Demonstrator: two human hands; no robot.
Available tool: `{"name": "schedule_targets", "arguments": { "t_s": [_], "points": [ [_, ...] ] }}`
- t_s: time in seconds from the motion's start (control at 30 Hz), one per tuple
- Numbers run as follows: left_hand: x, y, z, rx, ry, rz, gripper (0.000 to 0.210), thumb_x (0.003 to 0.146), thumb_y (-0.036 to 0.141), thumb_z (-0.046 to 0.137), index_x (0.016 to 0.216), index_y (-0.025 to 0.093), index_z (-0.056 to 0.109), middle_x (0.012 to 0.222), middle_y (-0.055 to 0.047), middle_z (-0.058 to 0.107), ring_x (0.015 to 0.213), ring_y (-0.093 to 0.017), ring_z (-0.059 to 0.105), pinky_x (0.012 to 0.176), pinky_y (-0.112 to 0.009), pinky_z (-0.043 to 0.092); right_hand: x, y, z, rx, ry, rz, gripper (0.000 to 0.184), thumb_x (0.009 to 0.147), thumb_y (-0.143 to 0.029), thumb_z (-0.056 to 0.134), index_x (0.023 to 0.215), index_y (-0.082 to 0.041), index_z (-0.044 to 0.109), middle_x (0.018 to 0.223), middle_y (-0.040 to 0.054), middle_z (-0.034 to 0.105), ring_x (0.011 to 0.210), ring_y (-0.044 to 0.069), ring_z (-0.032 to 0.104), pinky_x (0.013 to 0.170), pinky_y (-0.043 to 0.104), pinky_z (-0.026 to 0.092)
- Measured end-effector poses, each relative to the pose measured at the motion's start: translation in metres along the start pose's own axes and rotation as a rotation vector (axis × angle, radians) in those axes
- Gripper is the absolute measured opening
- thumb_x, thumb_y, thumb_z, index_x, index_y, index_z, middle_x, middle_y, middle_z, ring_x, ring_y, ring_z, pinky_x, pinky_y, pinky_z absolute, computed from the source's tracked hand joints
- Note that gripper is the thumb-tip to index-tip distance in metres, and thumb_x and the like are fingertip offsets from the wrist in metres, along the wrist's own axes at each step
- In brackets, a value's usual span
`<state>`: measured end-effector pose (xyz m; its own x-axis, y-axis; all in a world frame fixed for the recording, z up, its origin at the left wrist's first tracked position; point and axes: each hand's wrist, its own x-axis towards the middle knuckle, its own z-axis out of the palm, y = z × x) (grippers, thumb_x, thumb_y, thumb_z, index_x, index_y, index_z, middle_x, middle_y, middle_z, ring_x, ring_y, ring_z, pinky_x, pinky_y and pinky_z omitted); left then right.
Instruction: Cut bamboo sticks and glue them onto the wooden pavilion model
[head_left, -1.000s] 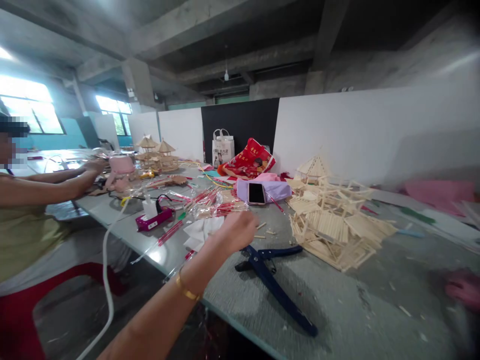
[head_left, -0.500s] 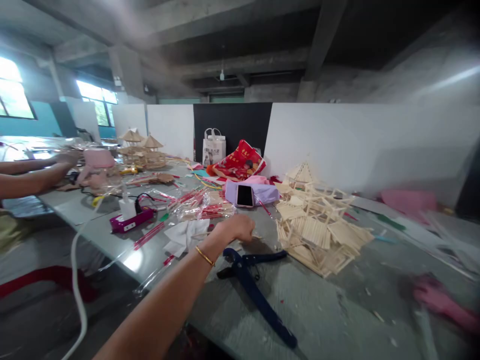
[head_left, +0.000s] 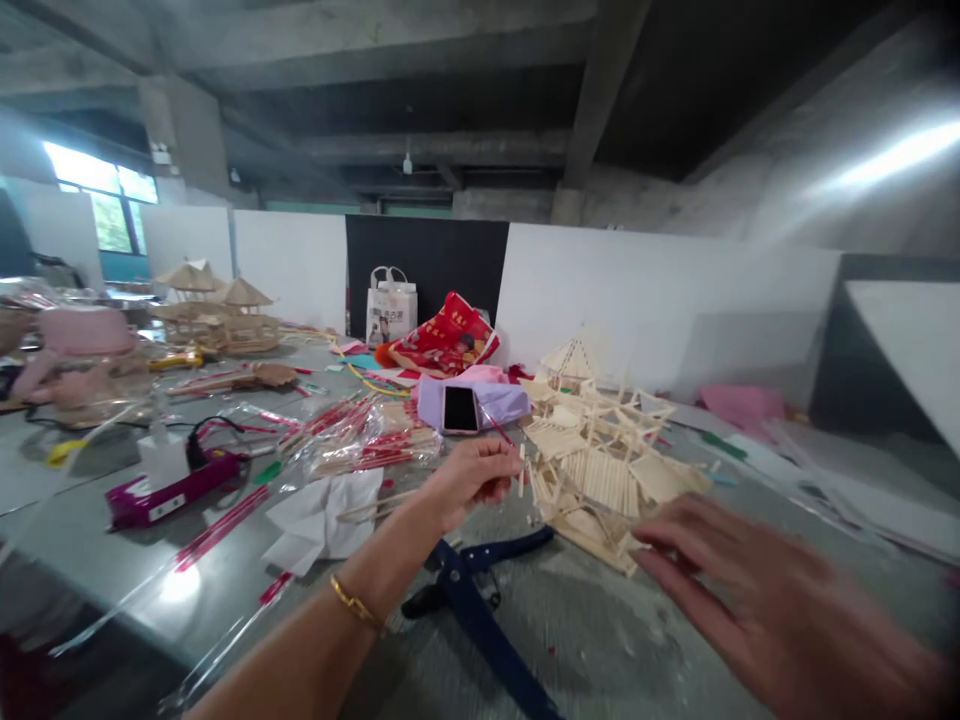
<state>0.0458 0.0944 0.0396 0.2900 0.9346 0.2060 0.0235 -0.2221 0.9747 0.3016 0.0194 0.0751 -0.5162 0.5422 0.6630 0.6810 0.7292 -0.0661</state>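
Observation:
My left hand (head_left: 480, 478), with a gold bracelet (head_left: 356, 603) at the wrist, pinches a short wooden stick (head_left: 521, 470) held upright. Just right of it stands a pavilion-like model (head_left: 604, 470) made of thin wooden sticks. My right hand (head_left: 720, 585), smeared by motion, is at the model's near right corner; its thumb and fingers are apart, and whether they touch the model I cannot tell. Below my left hand lies a dark blue hand cutter (head_left: 480, 625), its handles spread.
At left sit a purple power strip (head_left: 176, 490), white tissue paper (head_left: 322, 520) and bundled red-tipped sticks (head_left: 375, 435). A phone (head_left: 459, 410) leans on lilac cloth (head_left: 517, 403). Behind are a red bag (head_left: 454, 340), a white bag (head_left: 391, 308) and another stick model (head_left: 217, 310).
My left hand has risen slightly from the table with a short stick in its fingers. My right hand has come into view beside the model. The view has turned to the right.

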Motion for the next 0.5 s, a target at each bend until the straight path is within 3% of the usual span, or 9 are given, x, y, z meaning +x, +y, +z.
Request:
{"name": "schedule_targets", "arguments": {
  "t_s": [0.13,0.33,0.4,0.5],
  "points": [
    [-0.006,0.000,0.020,-0.273,-0.072,-0.040,0.021,0.069,0.034,0.059,0.064,0.015,0.049,0.050,0.007,0.039,0.040,-0.003,0.031,0.038,-0.017,0.019,0.028,-0.005,0.019,-0.136,-0.077,-0.068,0.029,0.083,-0.032,0.053,0.110,-0.019,0.054,0.104,0.0097,0.061,0.093,0.026,0.058,0.073,0.038,0.052],
    [-0.012,-0.001,0.032,-0.512,-0.163,-0.074,0.015,0.070,0.026,0.060,0.068,0.014,0.049,0.064,0.000,0.057,0.039,-0.002,0.037,0.037,-0.018,0.016,0.039,-0.009,0.046,-0.101,-0.097,-0.095,0.069,0.073,-0.030,0.066,0.130,-0.015,0.031,0.128,0.0146,0.045,0.118,0.029,0.040,0.093,0.046,0.041],
    [-0.013,0.001,0.031,-0.556,-0.175,-0.067,0.014,0.069,0.023,0.060,0.068,0.014,0.050,0.067,-0.001,0.059,0.038,-0.001,0.037,0.038,-0.017,0.017,0.039,-0.010,0.045,-0.024,-0.103,-0.060,0.059,0.074,-0.028,0.064,0.125,-0.017,0.036,0.120,0.0126,0.051,0.111,0.028,0.046,0.089,0.045,0.042],
    [-0.014,0.006,0.028,-0.585,-0.128,-0.043,0.013,0.067,0.022,0.062,0.072,0.014,0.053,0.065,0.001,0.057,0.039,0.000,0.034,0.039,-0.016,0.017,0.037,-0.015,0.037,0.239,-0.155,0.124,0.012,0.085,-0.029,0.048,0.093,-0.021,0.051,0.080,0.0016,0.057,0.073,0.018,0.054,0.065,0.032,0.045]
  ]
}}
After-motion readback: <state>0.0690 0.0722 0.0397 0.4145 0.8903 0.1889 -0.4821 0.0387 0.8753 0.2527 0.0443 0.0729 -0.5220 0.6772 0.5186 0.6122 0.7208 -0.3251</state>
